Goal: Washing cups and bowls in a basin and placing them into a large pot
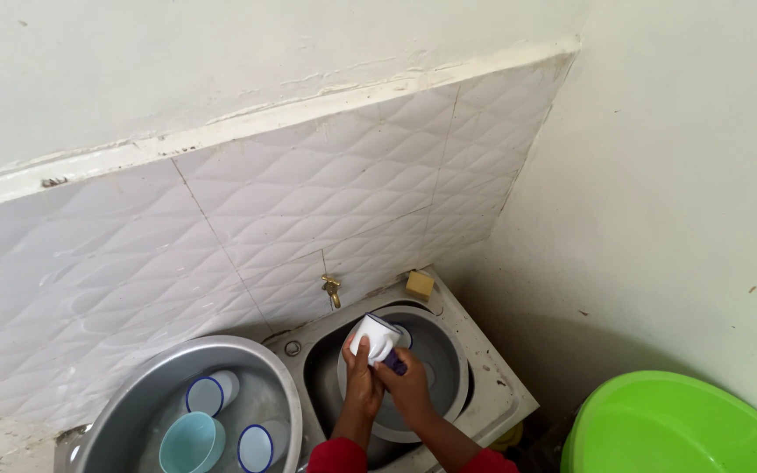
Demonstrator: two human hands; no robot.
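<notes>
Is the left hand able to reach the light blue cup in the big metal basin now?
Probably not at once: the left hand is holding the white mug over the sink. The light blue cup lies uncovered in the metal basin, so nothing blocks it.

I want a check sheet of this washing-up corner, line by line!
Surface: steel sink set in a tiled corner, metal bowl inside.
Job's things: white cup with a dark rim, tilted over the sink.
Clutter: grey basin holding two white cups and a pale blue one; yellow soap block.
Grippers: left hand and right hand both grip the white cup.
Cables: nothing seen.
Surroundings: brass tap, white tiled wall, green tub lower right.
</notes>
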